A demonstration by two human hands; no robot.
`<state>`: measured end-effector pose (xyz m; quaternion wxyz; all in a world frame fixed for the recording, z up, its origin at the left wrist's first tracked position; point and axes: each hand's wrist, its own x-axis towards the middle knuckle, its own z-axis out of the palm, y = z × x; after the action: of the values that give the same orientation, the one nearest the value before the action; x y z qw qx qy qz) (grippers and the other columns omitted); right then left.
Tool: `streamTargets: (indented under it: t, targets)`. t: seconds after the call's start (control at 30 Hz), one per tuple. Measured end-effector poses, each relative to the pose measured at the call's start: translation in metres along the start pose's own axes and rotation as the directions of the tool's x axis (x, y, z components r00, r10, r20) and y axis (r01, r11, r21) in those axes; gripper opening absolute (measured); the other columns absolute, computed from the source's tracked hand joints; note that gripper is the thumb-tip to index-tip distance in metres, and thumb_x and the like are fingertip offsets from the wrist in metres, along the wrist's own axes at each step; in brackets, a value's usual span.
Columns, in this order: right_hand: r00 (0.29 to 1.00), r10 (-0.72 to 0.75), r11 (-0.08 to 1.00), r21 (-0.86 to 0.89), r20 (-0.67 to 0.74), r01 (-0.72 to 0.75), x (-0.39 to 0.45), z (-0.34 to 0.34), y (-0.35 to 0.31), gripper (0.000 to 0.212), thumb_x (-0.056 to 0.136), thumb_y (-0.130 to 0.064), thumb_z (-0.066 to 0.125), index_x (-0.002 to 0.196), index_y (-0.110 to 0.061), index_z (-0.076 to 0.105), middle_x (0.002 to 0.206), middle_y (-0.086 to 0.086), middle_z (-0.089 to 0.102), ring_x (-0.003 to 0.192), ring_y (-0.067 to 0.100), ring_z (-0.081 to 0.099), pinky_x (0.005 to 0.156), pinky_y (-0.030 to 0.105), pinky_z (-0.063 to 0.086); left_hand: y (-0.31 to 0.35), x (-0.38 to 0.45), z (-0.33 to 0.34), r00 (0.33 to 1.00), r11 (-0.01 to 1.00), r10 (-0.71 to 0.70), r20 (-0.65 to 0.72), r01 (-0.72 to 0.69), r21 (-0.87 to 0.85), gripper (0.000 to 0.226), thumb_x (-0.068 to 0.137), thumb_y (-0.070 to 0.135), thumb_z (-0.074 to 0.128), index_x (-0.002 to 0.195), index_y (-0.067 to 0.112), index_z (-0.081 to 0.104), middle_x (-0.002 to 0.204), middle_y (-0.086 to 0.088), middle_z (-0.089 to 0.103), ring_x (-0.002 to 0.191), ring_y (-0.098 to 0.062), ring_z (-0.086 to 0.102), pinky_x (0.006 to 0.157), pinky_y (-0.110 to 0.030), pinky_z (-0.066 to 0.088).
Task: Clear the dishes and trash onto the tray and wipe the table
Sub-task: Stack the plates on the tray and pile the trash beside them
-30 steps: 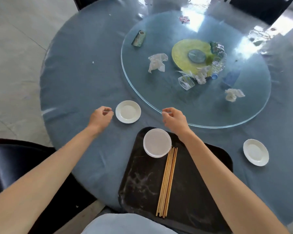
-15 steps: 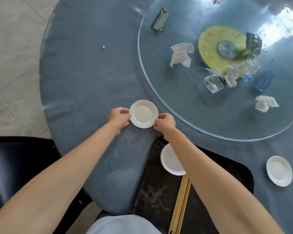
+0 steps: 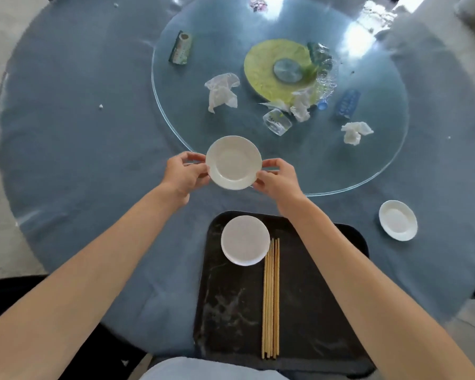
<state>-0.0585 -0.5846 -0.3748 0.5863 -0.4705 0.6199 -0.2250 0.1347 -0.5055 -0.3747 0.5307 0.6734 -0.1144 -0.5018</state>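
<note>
Early stage, approx. a quarter done. On the tray (image 3: 321,319) already: stacked white plates (image 3: 245,240) & chopsticks (image 3: 271,297). In hand now: small white plate (image 3: 233,162), held above the tabletop (image 3: 74,149) w/ left hand (image 3: 185,174) & right hand (image 3: 277,179), each grip pinching an opposite rim. Looks headed for the stack next. Still left: second plate (image 3: 398,220) at right, plus tissues (image 3: 222,91), crushed bottle (image 3: 322,67), cup (image 3: 277,122) etc. on the glass turntable (image 3: 354,171). Wiping not yet started; no cloth seen.
</note>
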Motion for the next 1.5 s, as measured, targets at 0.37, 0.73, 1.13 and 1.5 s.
streamTargets:
  t: [0.37,0.73,1.13,1.5]
  targets:
    - [0.935,0.042,0.980,0.195,-0.351,0.029,-0.020,-0.259,0.051,0.020,0.093,-0.003,0.069,0.108,-0.016,0.071,0.095,0.004,0.076,0.081,0.012,0.076,0.065,0.017,0.060,-0.037,-0.059,0.251,0.921,0.978,0.014,0.389,-0.094,0.187,0.026,0.088,-0.005,0.072,0.104,0.015,0.067,0.097,-0.009,0.071,0.095,-0.026,0.074,0.081,-0.036,0.063]
    - [0.828,0.281,0.958,0.195,-0.485,-0.211,0.038,-0.407,0.165,0.031,0.082,-0.001,0.061,0.100,-0.024,0.071,0.081,-0.003,0.072,0.070,0.015,0.072,0.083,0.043,0.064,-0.157,-0.057,0.438,0.947,0.886,-0.122,0.296,-0.030,0.462,0.030,0.085,-0.008,0.067,0.094,0.021,0.069,0.093,-0.010,0.072,0.083,-0.024,0.072,0.082,-0.036,0.062]
    - [0.851,0.219,0.973,0.166,-0.477,-0.158,0.063,-0.434,0.202,0.047,0.084,-0.010,0.058,0.072,-0.052,0.075,0.098,0.012,0.076,0.100,0.033,0.072,0.087,0.054,0.060,-0.202,-0.045,0.474,0.973,0.808,-0.096,0.209,-0.047,0.588,0.027,0.084,0.010,0.071,0.106,0.025,0.075,0.091,-0.002,0.078,0.092,-0.022,0.075,0.092,-0.044,0.059]
    - [0.834,0.303,0.937,0.302,-0.461,-0.173,0.071,-0.439,0.210,0.037,0.083,-0.013,0.065,0.090,-0.046,0.081,0.091,-0.016,0.080,0.097,0.015,0.076,0.091,0.039,0.063,-0.200,-0.033,0.477,0.960,0.840,-0.144,0.238,-0.009,0.543,0.037,0.080,0.002,0.072,0.110,0.023,0.075,0.100,0.003,0.078,0.095,-0.015,0.075,0.091,-0.037,0.061]
